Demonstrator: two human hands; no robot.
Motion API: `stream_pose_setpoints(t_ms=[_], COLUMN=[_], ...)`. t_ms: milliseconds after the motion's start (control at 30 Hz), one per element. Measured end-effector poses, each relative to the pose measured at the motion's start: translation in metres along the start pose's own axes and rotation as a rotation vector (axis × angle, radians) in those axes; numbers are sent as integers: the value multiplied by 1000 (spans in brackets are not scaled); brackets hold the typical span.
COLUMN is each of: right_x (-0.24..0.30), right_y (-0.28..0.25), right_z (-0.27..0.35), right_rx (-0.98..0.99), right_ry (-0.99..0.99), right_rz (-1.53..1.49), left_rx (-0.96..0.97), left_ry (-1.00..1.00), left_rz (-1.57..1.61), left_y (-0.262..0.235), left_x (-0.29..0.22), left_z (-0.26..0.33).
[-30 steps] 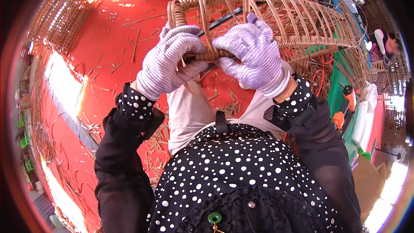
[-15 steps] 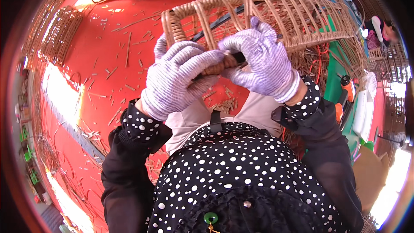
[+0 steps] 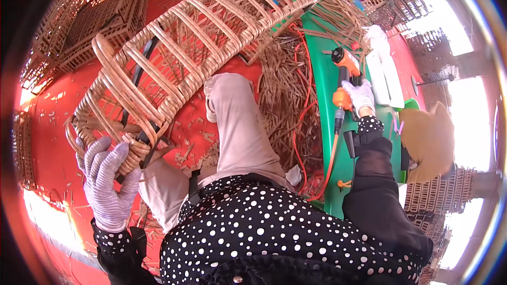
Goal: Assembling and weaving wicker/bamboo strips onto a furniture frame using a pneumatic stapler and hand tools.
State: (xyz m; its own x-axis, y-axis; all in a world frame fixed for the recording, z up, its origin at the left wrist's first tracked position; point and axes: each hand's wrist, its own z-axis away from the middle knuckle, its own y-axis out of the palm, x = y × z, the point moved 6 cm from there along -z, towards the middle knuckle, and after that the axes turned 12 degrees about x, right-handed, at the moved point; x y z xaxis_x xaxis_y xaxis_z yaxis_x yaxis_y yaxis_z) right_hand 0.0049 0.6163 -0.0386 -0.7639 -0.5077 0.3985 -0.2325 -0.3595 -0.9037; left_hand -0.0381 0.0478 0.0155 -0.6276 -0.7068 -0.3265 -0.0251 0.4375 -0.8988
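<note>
Right hand: moved off the weaving since half a second ago, now out over the green table; narrow, closed about the handle of an orange-and-black power tool; exact grip under the palm hidden, so cannot tell how tight.
Left hand: shifted down and left in view with the work; holding the near, wrapped end of the woven frame, with fingers curled over the bar.
Woven frame: swung from nearly level to a slant, running from the left hand up towards the top centre, above the knees; open slats between two thick wrapped rims.
Loop handle: standing on the frame, near the held end.
Dark strip: crossing the frame's inside, seen between slats.
Orange hose: joined to the tool's lower end, trailing down along the table.
White long box: just beside the right hand, on its right.
Cane strips: heaped between right knee and table.
Stacked baskets: upper left, on the red floor.
</note>
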Motion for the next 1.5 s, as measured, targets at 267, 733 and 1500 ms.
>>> stream_pose_setpoints(t_ms=[267,733,1500], right_x=[8,179,287], right_y=[52,-32,30], right_z=[-83,180,312], right_rx=[347,1039,1167], right_ry=[-298,-583,-1054], right_rz=[248,-584,387], left_rx=[-22,-144,-281], left_ry=[-6,-15,54], left_rz=[-24,117,252], left_y=[-5,1,5], left_x=[-6,7,14], left_z=[5,16,19])
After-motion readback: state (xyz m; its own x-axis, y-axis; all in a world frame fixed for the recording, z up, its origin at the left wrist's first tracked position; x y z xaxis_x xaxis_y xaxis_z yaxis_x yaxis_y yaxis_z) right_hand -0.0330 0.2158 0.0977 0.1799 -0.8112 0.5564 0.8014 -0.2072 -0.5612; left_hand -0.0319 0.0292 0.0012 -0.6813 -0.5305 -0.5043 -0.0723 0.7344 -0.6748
